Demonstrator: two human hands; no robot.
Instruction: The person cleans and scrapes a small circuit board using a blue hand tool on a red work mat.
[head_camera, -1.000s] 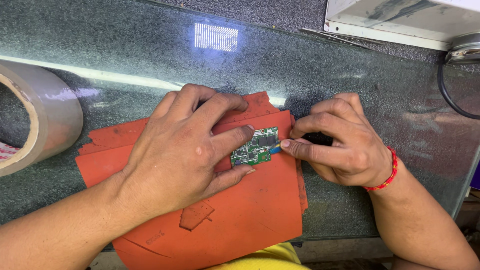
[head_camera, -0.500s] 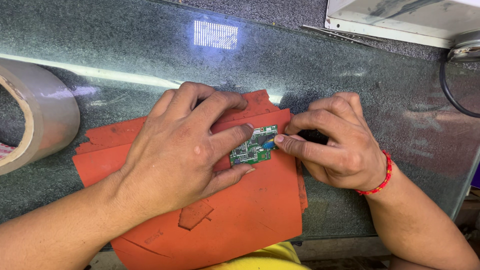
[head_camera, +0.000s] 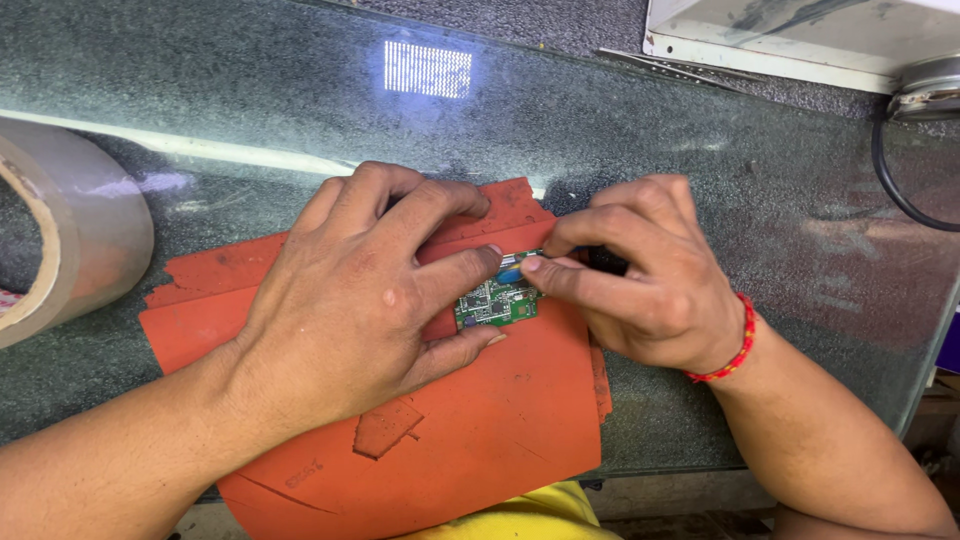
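A small green circuit board (head_camera: 495, 300) lies on an orange rubber mat (head_camera: 480, 430). My left hand (head_camera: 360, 290) rests flat over the mat, its thumb and forefinger pinning the board at its left side. My right hand (head_camera: 640, 275) comes in from the right with fingers curled, pinching a small blue-tipped tool (head_camera: 510, 275) against the board's upper right edge. A red thread bracelet (head_camera: 735, 345) circles my right wrist. Most of the tool is hidden inside my right hand.
The mat sits on a dark speckled glass-topped table (head_camera: 300, 100). A large roll of clear tape (head_camera: 60, 240) stands at the left edge. A white box (head_camera: 790, 40) and a black cable (head_camera: 900, 190) lie at the far right. The table's front edge runs below the mat.
My right hand has slid a little to the left, bringing the blue tip further onto the board. My left hand and the board stay where they were.
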